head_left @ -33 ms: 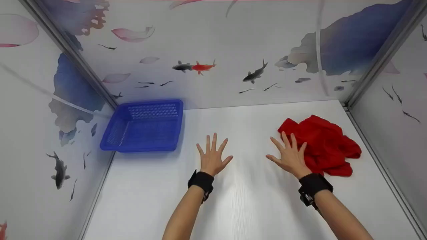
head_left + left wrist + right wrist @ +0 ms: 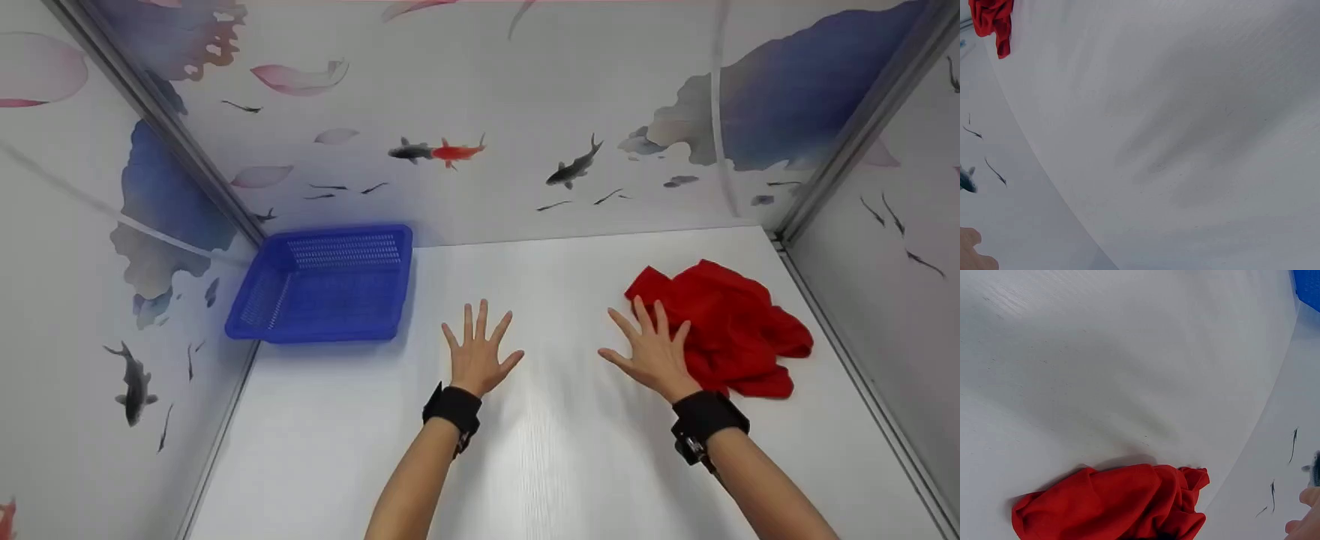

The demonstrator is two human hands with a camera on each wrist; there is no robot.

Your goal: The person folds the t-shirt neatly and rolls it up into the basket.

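Observation:
My left hand (image 2: 478, 361) is held over the white table with its fingers spread and straight, holding nothing. The right hand (image 2: 657, 361) is spread in the same way, and in the head view its fingers overlap the near left edge of a crumpled red cloth (image 2: 739, 322). In the right wrist view, folds of the red cloth (image 2: 1112, 503) fill the bottom, and a bit of the fingers (image 2: 1309, 517) shows at the right edge. A shadow of the left hand falls on the table in the left wrist view, with fingertips (image 2: 974, 253) at the lower left corner.
A blue plastic basket (image 2: 315, 334) with perforated sides stands at the back left of the white table (image 2: 525, 465). Walls printed with fish and petals (image 2: 495, 90) enclose the back and both sides, with metal frame strips (image 2: 862, 390) along the edges.

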